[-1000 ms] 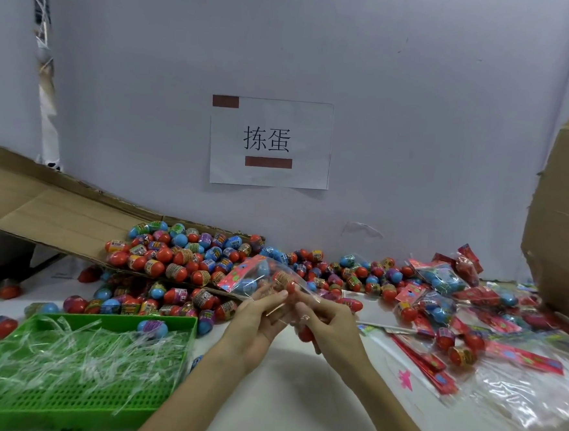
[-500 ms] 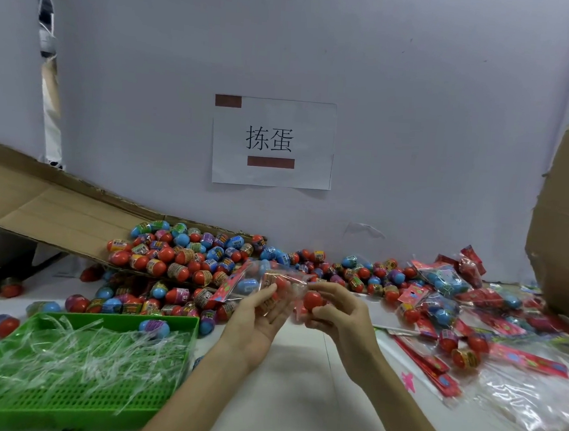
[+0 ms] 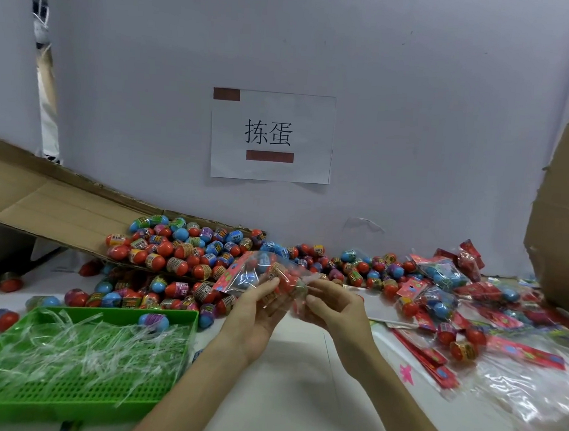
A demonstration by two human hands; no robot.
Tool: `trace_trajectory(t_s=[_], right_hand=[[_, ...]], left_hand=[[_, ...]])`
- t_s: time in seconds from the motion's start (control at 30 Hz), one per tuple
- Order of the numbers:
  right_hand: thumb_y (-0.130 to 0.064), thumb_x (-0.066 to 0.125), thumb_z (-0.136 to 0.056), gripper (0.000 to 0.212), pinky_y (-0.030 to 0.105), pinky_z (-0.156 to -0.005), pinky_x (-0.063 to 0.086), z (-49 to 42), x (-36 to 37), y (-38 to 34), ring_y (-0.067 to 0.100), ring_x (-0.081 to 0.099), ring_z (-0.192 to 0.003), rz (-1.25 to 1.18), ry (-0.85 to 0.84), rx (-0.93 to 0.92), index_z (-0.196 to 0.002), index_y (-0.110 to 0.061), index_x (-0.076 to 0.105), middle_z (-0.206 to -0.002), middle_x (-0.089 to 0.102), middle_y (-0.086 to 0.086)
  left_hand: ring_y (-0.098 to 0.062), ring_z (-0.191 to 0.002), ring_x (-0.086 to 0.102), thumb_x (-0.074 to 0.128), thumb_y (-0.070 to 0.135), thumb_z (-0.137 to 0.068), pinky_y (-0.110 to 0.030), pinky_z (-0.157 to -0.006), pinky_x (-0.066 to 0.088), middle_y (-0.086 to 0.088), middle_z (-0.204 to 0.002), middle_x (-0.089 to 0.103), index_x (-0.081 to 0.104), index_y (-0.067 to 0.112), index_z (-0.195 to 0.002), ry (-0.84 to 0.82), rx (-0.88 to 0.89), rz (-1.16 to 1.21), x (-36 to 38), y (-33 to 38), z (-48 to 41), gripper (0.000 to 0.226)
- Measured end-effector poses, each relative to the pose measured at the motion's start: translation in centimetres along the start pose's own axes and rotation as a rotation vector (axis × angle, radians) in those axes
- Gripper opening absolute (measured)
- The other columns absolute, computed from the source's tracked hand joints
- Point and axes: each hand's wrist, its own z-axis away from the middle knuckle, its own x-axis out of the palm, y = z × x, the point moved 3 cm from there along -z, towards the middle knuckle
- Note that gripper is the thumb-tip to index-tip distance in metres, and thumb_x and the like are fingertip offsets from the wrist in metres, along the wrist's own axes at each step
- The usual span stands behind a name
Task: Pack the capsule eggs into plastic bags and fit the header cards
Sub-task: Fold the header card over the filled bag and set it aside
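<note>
My left hand [image 3: 256, 309] holds a clear plastic bag [image 3: 262, 276] with a red header card [image 3: 230, 275] at its left end and several capsule eggs inside. My right hand [image 3: 332, 308] pinches the bag's open right end. A heap of red, blue and purple capsule eggs [image 3: 179, 251] lies on and below a cardboard flap [image 3: 58, 206] at the back left. More loose eggs [image 3: 356, 271] run along the wall.
A green plastic tray [image 3: 62, 391] full of clear plastic strips sits at the front left, with one egg [image 3: 154, 321] in it. Packed bags [image 3: 440, 276], red header cards [image 3: 431, 363] and empty clear bags [image 3: 533, 391] lie at the right. A cardboard box [image 3: 566, 208] stands far right.
The red egg my right hand held beside the bag has gone into the bag. Both hands now hold the bag a little lower, with the right fingers at its mouth.
</note>
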Motion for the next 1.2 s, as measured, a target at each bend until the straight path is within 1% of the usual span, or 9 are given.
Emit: trace_trajectory(t_s=[0.37, 0.53, 0.7, 0.8, 0.87, 0.93, 1.07, 1.13, 1.2], right_hand=[[-0.017, 0.07, -0.095, 0.015, 0.027, -0.068, 0.06, 0.0, -0.3, -0.1, 0.014, 0.072, -0.081, 0.143, 0.135, -0.083, -0.096, -0.031, 0.076, -0.09, 0.077, -0.005], [-0.015, 0.074, -0.092, 0.006, 0.021, -0.062, 0.054, 0.1, -0.1, -0.1, 0.011, 0.068, -0.069, 0.218, 0.108, -0.131, -0.093, -0.021, 0.076, -0.079, 0.074, -0.004], [-0.015, 0.062, -0.101, 0.019, 0.016, -0.055, 0.043, 0.2, 0.5, 0.4, 0.005, 0.054, -0.062, 0.333, -0.024, -0.072, -0.095, -0.022, 0.078, -0.069, 0.067, -0.012], [-0.012, 0.052, -0.104, 0.036, 0.018, -0.06, 0.041, 0.4, 0.9, 0.7, 0.003, 0.048, -0.063, 0.445, -0.18, -0.052, -0.099, -0.043, 0.069, -0.084, 0.066, 0.005], [-0.012, 0.05, -0.104, 0.044, 0.02, -0.069, 0.043, 0.6, 1.0, 1.0, 0.0, 0.048, -0.068, 0.56, -0.251, -0.1, -0.094, -0.053, 0.062, -0.088, 0.065, -0.004], [-0.007, 0.051, -0.102, 0.042, 0.021, -0.072, 0.047, 0.7, 1.1, 1.3, 0.001, 0.051, -0.073, 0.661, -0.273, -0.173, -0.113, -0.043, 0.069, -0.083, 0.061, -0.017], [-0.001, 0.061, -0.096, 0.043, 0.02, -0.075, 0.054, -0.2, -0.5, 0.3, 0.005, 0.061, -0.083, 0.666, 0.1, -0.33, -0.13, -0.027, 0.068, -0.101, 0.068, -0.009], [-0.015, 0.069, -0.095, 0.039, 0.023, -0.088, 0.056, -0.9, -2.0, 0.2, 0.007, 0.061, -0.099, 0.736, 0.257, -0.28, -0.132, -0.029, 0.066, -0.125, 0.062, -0.005], [-0.031, 0.072, -0.094, 0.047, 0.036, -0.104, 0.051, -1.5, -3.0, 1.1, 0.015, 0.052, -0.124, 0.932, 0.225, -0.128, -0.14, -0.029, 0.06, -0.14, 0.05, -0.006]], left_hand=[[-0.022, -0.089, 0.075, 0.069, 0.007, -0.092, -0.037, -0.088, 0.059, -0.013, -0.099, 0.079, 0.07, 0.01, -0.119, 0.024, 0.04, -0.05, -0.2, -0.1, -0.4, 0.027], [-0.024, -0.087, 0.077, 0.074, 0.012, -0.078, -0.032, -0.074, 0.064, -0.019, -0.105, 0.077, 0.077, 0.004, -0.111, -0.085, 0.0, -0.051, 0.3, -0.2, -0.1, 0.034], [-0.027, -0.09, 0.078, 0.072, 0.006, -0.077, -0.031, -0.07, 0.063, -0.023, -0.109, 0.076, 0.072, -0.005, -0.113, -0.077, -0.009, -0.001, 0.1, -0.4, -0.5, 0.038], [-0.024, -0.086, 0.078, 0.069, 0.004, -0.079, -0.032, -0.07, 0.064, -0.021, -0.102, 0.077, 0.081, -0.003, -0.091, -0.047, 0.003, 0.005, -0.2, -0.1, -0.7, 0.018], [-0.024, -0.086, 0.078, 0.066, 0.0, -0.087, -0.033, -0.074, 0.065, -0.022, -0.103, 0.077, 0.078, -0.005, -0.095, 0.004, 0.006, 0.034, -0.6, 0.0, -0.9, 0.015], [-0.026, -0.085, 0.078, 0.062, -0.002, -0.094, -0.033, -0.073, 0.066, -0.023, -0.102, 0.076, 0.073, -0.008, -0.101, 0.034, 0.002, 0.073, -0.8, -0.1, -0.8, 0.014], [-0.028, -0.091, 0.076, 0.065, -0.001, -0.094, -0.034, -0.068, 0.065, -0.019, -0.097, 0.078, 0.071, -0.003, -0.106, 0.114, -0.003, 0.129, -0.8, 0.3, -0.6, 0.014], [-0.029, -0.097, 0.073, 0.066, -0.001, -0.094, -0.036, -0.072, 0.063, -0.018, -0.094, 0.079, 0.071, -0.002, -0.107, 0.141, -0.002, 0.161, -0.8, 0.4, -0.7, 0.015], [-0.03, -0.1, 0.072, 0.066, -0.001, -0.094, -0.037, -0.075, 0.06, -0.018, -0.092, 0.079, 0.07, -0.002, -0.108, 0.149, -0.005, 0.16, -0.7, 0.4, -0.7, 0.015]])
